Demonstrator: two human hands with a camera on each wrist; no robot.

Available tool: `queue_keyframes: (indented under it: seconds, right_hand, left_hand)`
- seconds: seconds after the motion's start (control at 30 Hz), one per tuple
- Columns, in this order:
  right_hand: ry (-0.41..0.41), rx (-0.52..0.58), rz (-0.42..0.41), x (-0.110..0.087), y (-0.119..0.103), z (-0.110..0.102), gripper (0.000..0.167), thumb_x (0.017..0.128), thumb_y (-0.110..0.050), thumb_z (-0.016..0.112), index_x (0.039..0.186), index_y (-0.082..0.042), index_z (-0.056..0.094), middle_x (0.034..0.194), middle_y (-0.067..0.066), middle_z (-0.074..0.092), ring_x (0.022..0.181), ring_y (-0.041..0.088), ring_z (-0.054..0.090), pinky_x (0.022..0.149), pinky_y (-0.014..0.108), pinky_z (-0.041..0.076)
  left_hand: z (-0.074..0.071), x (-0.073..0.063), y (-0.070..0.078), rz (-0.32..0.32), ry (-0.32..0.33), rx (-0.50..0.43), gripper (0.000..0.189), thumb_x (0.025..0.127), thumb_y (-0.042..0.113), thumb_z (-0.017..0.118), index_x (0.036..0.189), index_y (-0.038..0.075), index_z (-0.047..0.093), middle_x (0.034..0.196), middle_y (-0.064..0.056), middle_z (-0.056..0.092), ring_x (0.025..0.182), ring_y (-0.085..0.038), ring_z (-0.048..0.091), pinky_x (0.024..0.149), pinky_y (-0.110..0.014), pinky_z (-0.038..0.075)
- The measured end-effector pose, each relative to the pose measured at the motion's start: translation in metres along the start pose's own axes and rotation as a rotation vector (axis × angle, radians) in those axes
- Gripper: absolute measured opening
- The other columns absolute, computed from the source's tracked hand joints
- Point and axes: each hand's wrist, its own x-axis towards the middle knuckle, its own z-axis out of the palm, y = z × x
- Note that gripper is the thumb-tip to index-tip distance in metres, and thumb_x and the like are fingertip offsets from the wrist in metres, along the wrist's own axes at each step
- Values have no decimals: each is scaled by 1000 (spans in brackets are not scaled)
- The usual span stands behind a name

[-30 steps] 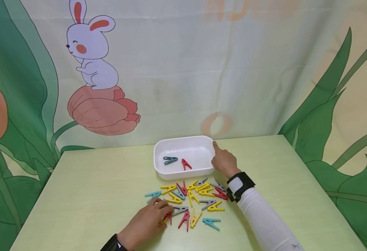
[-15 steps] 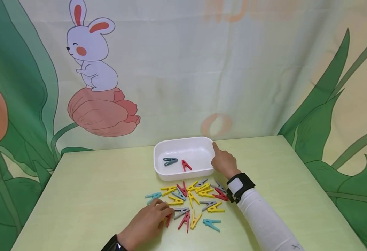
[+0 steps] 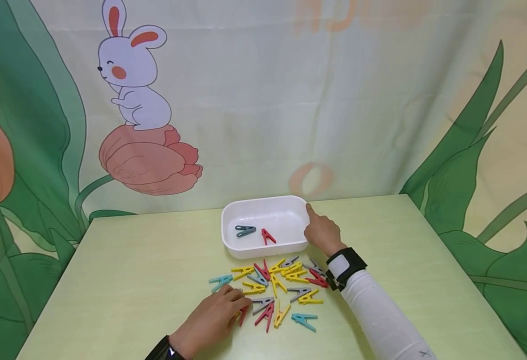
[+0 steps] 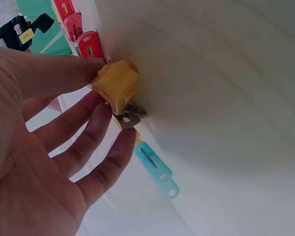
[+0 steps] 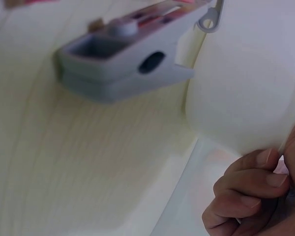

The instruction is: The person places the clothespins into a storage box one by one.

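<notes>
In the head view, the left hand [image 3: 216, 315] is low over the near left side of a spread of clothespins. Its thumb and fingers pinch a yellow clothespin [image 4: 117, 84], whose blunt end faces the left wrist camera. A dark metal-looking piece [image 4: 130, 117] shows just beyond it. A red clothespin [image 3: 243, 316] peeks out beside the fingertips, partly hidden. The right hand [image 3: 324, 232] holds the right end of the white tray [image 3: 263, 251], its index finger stretched along the rim and the other fingers curled. A teal clothespin [image 3: 246, 230] and a red one [image 3: 268, 236] lie inside the tray.
Several yellow, red, grey and blue clothespins lie in front of the tray, among them a grey clothespin [image 3: 262, 303] and a blue one [image 3: 305, 320]. Another grey clothespin [image 5: 123, 54] is close to the right wrist camera. A printed curtain [image 3: 245, 125] hangs behind the table [image 3: 146, 265].
The left hand has edged slightly right, and the grey and yellow clothespins beside its fingers have shifted a little the same way. The right hand and the tray stay put.
</notes>
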Motion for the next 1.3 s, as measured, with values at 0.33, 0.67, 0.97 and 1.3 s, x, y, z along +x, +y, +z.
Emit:
queue_keyframes:
  seconds: [0.33,0.67,0.97,1.3]
  right_hand:
    - [-11,15,9,0,0,0,70,93,-15,54,157,-16,25,71,11,58,57,22,53,48,29,35]
    - [-17,21,23,1,-1,0,72,93,-15,55,157,-17,24,80,14,62,60,23,55,49,30,36]
    - [2,19,7,-1,-1,-1,71,92,-14,54,157,-16,25,77,14,62,59,23,55,48,30,36]
    - [3,18,8,-1,-1,-1,71,92,-14,53,157,-17,26,77,14,62,59,23,55,48,30,35]
  left_hand:
    - [-2,1,1,-25,-55,-48,26,93,21,66,119,22,71,107,6,68,92,-8,58,90,-35,53]
    - [-4,-1,0,49,19,0,22,91,15,68,112,21,72,102,6,68,87,-8,60,81,-31,53]
    - [-13,3,1,4,65,0,26,87,8,71,111,18,73,104,4,70,94,-12,64,90,-39,52]
    - [-20,7,0,32,82,-21,30,87,3,69,113,17,73,106,2,71,94,-11,64,87,-35,55]
